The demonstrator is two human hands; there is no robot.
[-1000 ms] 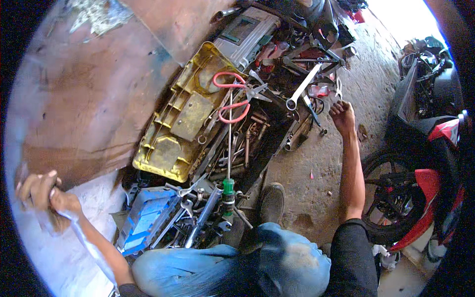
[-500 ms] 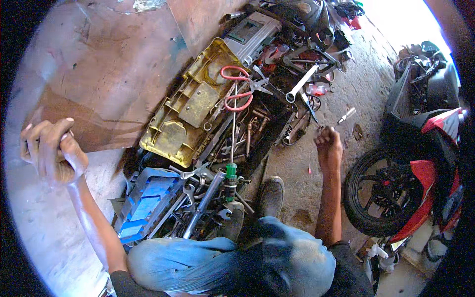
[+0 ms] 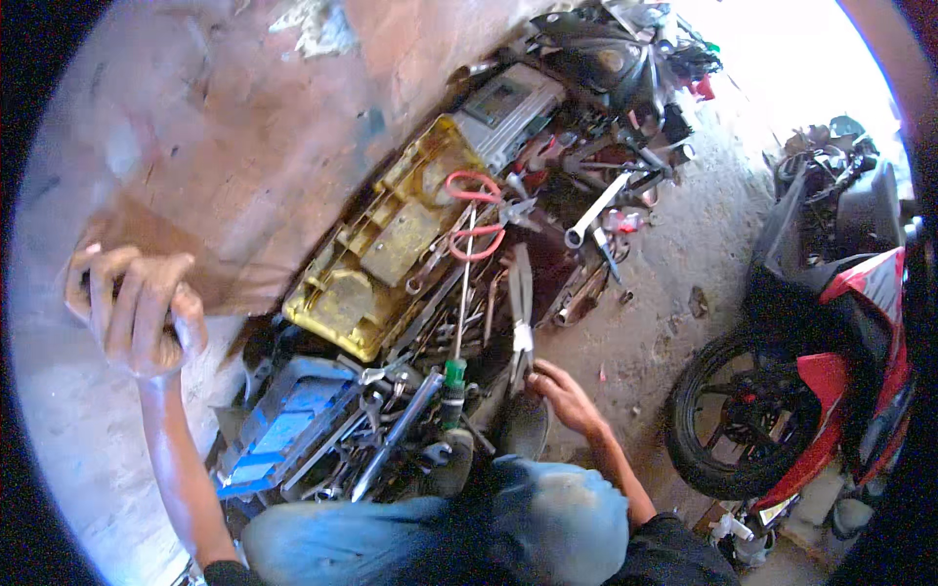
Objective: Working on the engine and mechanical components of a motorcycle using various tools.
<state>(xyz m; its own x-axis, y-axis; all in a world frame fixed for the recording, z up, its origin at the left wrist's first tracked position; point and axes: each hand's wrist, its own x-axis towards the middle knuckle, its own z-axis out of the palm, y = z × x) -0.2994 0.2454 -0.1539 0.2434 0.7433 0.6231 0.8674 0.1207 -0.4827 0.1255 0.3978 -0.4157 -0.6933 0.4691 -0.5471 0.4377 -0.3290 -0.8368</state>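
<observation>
My right hand (image 3: 572, 398) is closed on the lower end of a long, narrow grey tool with a white band (image 3: 522, 317). Its upper part points away from me over the open toolbox; motion blur hides its exact kind. My left hand (image 3: 137, 308) is raised at the left, fingers half curled and apart, with nothing visible in it. Between my hands lie red-handled snips (image 3: 476, 230) and a long screwdriver with a green and black handle (image 3: 454, 381). A combination wrench (image 3: 596, 210) rests beyond the tool I hold.
A yellow tray (image 3: 337, 313) lies along the toolbox's left side. Nearer me is a blue plastic case (image 3: 288, 420) beside several wrenches and a shiny metal tube (image 3: 396, 439). A grey case (image 3: 508, 112) sits farther off. At the right stands a red and black motorcycle with its wheel (image 3: 747, 410) close by.
My right hand has moved left and nearer me, and the grey tool now shows upright in it. A white, pen-like thing seen near that hand has gone from its spot. My left hand shifted slightly right.
</observation>
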